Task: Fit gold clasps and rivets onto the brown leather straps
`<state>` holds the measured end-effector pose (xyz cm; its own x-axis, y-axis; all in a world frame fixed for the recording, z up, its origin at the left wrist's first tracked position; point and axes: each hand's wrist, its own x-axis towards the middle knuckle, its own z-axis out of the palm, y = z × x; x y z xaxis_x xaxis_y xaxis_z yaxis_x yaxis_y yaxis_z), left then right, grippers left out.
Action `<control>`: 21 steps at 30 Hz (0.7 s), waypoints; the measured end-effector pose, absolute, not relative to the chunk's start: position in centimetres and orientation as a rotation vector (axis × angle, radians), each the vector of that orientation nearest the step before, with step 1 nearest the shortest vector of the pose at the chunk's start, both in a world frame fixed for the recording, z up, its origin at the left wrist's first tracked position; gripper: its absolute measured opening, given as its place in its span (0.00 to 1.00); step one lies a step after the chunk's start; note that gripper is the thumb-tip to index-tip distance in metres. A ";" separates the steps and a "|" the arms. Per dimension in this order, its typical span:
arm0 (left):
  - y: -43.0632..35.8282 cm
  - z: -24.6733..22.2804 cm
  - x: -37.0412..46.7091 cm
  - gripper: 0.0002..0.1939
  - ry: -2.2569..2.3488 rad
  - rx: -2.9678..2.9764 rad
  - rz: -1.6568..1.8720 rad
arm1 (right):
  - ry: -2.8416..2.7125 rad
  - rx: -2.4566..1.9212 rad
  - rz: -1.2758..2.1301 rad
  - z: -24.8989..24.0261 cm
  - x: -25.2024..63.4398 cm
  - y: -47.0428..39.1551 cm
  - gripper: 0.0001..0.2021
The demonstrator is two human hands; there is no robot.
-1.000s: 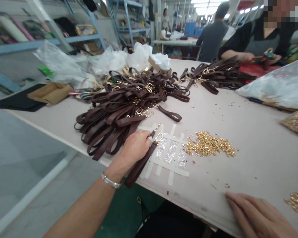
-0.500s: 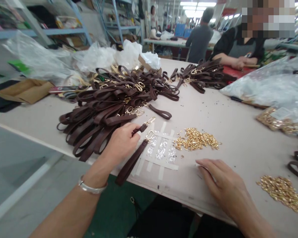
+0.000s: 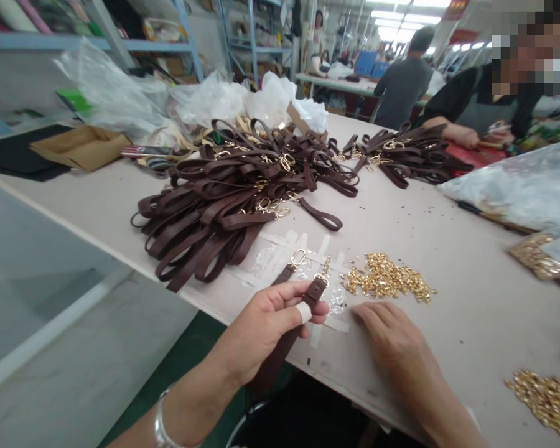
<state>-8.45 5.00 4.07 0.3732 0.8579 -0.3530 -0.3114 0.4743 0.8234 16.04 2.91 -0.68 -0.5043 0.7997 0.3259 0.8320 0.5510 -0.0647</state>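
My left hand [image 3: 266, 323] grips a dark brown leather wrist strap [image 3: 315, 291] near its end, with white tape around the thumb. A gold clasp [image 3: 325, 267] sticks out past the fingers, and the strap's loop hangs below them over the table edge. Behind this hand lies a second strap [image 3: 284, 274] with a gold oval clasp, partly covered. My right hand [image 3: 392, 336] is low at the table, its fingers bent and pressed together; whatever is at the fingertips is hidden. Between the hands are clear plastic patches taped down with pale tape [image 3: 336, 325]. Small gold pieces [image 3: 387, 277] lie heaped just beyond.
A large pile of brown straps [image 3: 214, 205] covers the left of the table, and another pile [image 3: 401, 152] lies farther back. More gold pieces [image 3: 544, 398] are heaped at right. Plastic bags [image 3: 522, 177] lie near a co-worker's hands [image 3: 466, 135]. A cardboard box [image 3: 81, 148] stands at far left.
My left hand has moved right, bringing the strap over the taped patches and turning its end upward. My right hand's fingers have come nearer the patches. The view has shifted left.
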 end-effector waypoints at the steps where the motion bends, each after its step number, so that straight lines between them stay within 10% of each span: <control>1: 4.7 3.8 -8.2 0.13 0.871 0.722 0.822 | -2.465 -1.369 -0.109 -0.6 16.2 2.8 0.10; 21: 2.9 2.4 -6.6 0.15 0.890 0.681 0.781 | -2.465 -1.494 -0.119 -0.8 18.0 4.0 0.10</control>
